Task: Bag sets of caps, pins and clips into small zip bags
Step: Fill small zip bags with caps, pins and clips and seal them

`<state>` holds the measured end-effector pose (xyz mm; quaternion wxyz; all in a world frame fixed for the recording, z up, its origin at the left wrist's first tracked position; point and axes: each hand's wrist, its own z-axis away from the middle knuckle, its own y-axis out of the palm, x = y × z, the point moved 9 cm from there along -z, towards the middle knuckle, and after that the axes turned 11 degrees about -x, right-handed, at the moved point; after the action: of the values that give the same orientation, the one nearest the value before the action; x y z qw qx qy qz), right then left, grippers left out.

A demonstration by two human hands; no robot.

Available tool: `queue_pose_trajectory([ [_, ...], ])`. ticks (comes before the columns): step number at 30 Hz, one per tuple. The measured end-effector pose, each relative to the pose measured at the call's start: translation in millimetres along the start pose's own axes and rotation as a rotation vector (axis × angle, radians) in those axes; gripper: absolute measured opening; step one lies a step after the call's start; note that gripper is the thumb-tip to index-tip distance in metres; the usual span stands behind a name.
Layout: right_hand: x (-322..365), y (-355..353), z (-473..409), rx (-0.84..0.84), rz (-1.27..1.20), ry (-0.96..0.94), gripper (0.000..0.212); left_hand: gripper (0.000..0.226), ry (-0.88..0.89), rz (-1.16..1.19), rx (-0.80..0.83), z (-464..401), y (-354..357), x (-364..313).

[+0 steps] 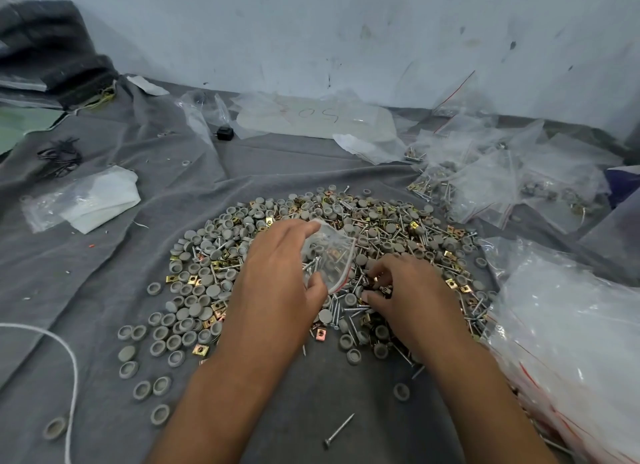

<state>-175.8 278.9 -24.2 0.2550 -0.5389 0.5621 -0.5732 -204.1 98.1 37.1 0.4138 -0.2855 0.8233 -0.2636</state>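
A small zip bag (pixel 327 255), partly filled, is being pinched open by the left hand (pixel 277 276) above the heap of caps, pins and clips (pixel 346 221). Just beside that grip, pieces are being picked by the right hand (pixel 408 290), its fingers curled. Filled bags (pixel 485 183) are lying beyond; much is being left. Grey cloth (pixel 104 273) is covering the surface before a scuffed wall (pixel 346 30).

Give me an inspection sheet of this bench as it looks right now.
Surface: grey cloth, wrinkled.
Job's things: pile of caps, pins and clips; zip bag, partly filled; filled bags far right.
Clutter: empty bags at right; folded plastic at left.
Grips: left hand holds the zip bag; right hand picks in the pile.
Cables: white cord at left.
Surroundings: scuffed wall.
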Motion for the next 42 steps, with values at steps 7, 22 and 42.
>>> queue_pose_trajectory([
  [7, -2, 3, -1, 0.012, 0.116, -0.024, 0.027, 0.059, 0.0, 0.002, 0.004, 0, 0, 0],
  [22, 14, -42, -1, -0.111, -0.792, -0.073, 0.027, 0.059, 0.017, 0.005, -0.007, -1, 2, -2],
  [42, 56, -65, 16, -0.445, -0.696, -0.335, 0.016, 0.056, 0.027, 0.03, -0.014, -2, 1, -4],
])
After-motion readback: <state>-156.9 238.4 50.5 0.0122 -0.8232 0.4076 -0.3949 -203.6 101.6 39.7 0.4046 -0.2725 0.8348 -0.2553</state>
